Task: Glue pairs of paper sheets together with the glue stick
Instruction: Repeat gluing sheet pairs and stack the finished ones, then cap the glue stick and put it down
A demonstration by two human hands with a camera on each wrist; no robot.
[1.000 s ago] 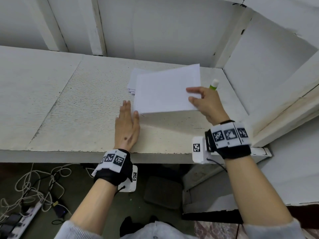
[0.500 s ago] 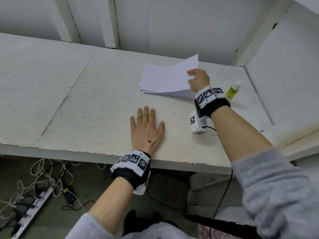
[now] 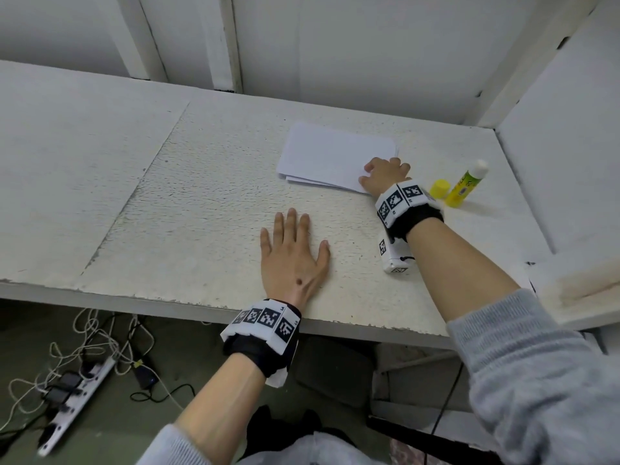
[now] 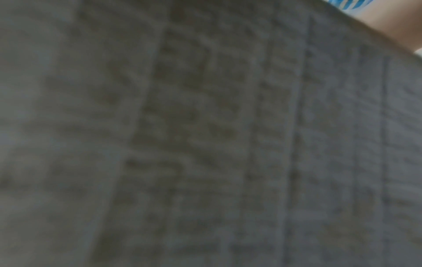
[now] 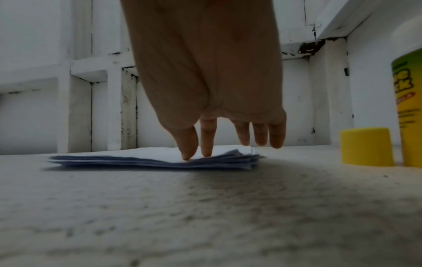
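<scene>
A stack of white paper sheets (image 3: 335,156) lies at the back middle of the white table (image 3: 167,203). My right hand (image 3: 382,172) rests on the stack's near right corner. In the right wrist view its straight fingertips (image 5: 188,153) touch the top sheet of the stack (image 5: 148,159) and grip nothing. The yellow-green glue stick (image 3: 466,184) stands uncapped just right of that wrist, its yellow cap (image 3: 440,188) beside it; both show at the right wrist view's edge, stick (image 5: 408,108) and cap (image 5: 366,146). My left hand (image 3: 292,250) lies flat, fingers spread, near the front edge. The left wrist view is dark and blurred.
White walls close the table at the back and right. A white foam block (image 3: 577,290) sits at the front right corner. Below the front edge, on the floor at left, lie a power strip (image 3: 73,391) and tangled cables (image 3: 100,347).
The sheet my right hand held in the air has come down flat onto the stack, and the hand now only touches its corner. My left hand stays flat on the table.
</scene>
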